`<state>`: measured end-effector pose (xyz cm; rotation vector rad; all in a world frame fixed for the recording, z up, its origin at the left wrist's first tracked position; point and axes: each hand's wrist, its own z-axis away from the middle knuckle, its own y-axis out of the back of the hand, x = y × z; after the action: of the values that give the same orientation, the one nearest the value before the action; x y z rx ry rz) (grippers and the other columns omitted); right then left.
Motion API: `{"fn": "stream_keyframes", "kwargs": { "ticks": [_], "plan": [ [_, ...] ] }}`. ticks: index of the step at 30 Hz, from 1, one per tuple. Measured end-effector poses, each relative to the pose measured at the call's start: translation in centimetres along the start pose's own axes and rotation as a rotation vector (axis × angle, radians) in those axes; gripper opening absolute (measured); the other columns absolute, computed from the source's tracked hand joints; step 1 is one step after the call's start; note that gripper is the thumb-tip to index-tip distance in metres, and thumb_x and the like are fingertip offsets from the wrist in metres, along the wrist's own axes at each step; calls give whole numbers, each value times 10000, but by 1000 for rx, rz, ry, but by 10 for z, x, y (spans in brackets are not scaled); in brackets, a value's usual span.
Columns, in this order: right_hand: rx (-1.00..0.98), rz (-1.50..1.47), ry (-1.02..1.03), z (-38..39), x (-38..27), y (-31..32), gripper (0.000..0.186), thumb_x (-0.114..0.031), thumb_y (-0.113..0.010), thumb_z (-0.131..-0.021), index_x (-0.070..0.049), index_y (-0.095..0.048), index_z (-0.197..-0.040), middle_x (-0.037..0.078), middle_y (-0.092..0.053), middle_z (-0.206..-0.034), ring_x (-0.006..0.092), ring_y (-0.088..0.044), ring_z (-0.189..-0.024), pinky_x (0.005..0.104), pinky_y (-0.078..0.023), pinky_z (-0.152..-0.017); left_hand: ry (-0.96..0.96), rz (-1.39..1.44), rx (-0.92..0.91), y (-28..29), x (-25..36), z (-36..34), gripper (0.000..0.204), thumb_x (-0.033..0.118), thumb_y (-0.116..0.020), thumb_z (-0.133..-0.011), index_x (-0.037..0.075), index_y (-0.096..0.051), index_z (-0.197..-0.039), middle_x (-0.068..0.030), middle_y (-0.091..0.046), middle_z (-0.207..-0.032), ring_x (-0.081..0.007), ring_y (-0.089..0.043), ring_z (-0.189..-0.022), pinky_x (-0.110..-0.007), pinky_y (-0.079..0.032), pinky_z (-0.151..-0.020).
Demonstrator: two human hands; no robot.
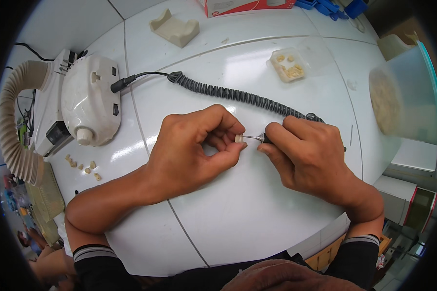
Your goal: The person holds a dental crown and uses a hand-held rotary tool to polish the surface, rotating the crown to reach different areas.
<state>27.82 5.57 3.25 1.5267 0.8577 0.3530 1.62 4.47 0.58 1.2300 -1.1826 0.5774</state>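
Observation:
Over the white tabletop, my left hand [184, 153] pinches a small cream tooth-shaped piece [239, 138] between thumb and fingertips, the other fingers curled behind. My right hand [313, 157] is closed around a rotary handpiece [264, 138], its body mostly hidden by the fingers. A thin metal bur [250, 137] sticks out of it leftward and reaches the piece; whether it is spinning cannot be told. A black coiled cord [233, 93] runs behind both hands from the right hand's side to a white control unit [93, 99] with a knob at the left.
Several loose tooth-shaped pieces [87, 170] lie below the control unit. A small clear box [275, 69] with similar pieces stands beyond my right hand. At the back are a beige cradle [174, 30] and a red-white carton [250, 6]. A ribbed hose [8, 114] curves at left; a translucent tub [410, 92] stands right.

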Motion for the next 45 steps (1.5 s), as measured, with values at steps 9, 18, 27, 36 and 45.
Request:
{"fn": "stream_keyframes", "kwargs": {
  "ticks": [9,18,27,36,45],
  "plan": [
    [-10,54,40,-1,2,-1,244,-298,-852,-1004,-136,-671,-977,23,-554,-759,219,-623,-568,382,-472,-502,-18,-28,6,0,-1,1,180,0,-885,-931,-28,-782,-1075,-78,-826,-955,-119,-795,-844,-270,-667,-786],
    [-23,41,55,-3,2,2,234,-277,-865,-990,-132,-681,-982,24,-548,-764,217,-625,-583,382,-470,-502,-60,6,9,0,-4,1,184,-16,-888,-925,-39,-781,-1073,-114,-839,-995,-146,-811,-855,-284,-675,-772],
    [-17,30,69,-3,3,1,233,-265,-871,-981,-129,-681,-983,22,-543,-761,215,-612,-576,380,-465,-501,-69,15,4,1,-5,1,188,-22,-889,-918,-56,-780,-1067,-127,-842,-1022,-151,-821,-887,-281,-682,-795],
    [18,28,34,-2,1,-2,216,-248,-858,-1001,-124,-682,-985,18,-531,-755,204,-591,-567,372,-443,-496,8,85,-15,2,-3,0,170,-21,-872,-947,-71,-766,-1070,-106,-827,-1003,-116,-788,-902,-263,-664,-817],
    [14,32,56,-2,3,-1,221,-252,-863,-996,-125,-683,-985,20,-533,-754,206,-597,-569,374,-448,-495,24,90,-24,2,-3,0,159,-9,-866,-965,-63,-771,-1080,-99,-821,-1001,-111,-777,-909,-269,-660,-830]
  ]
}}
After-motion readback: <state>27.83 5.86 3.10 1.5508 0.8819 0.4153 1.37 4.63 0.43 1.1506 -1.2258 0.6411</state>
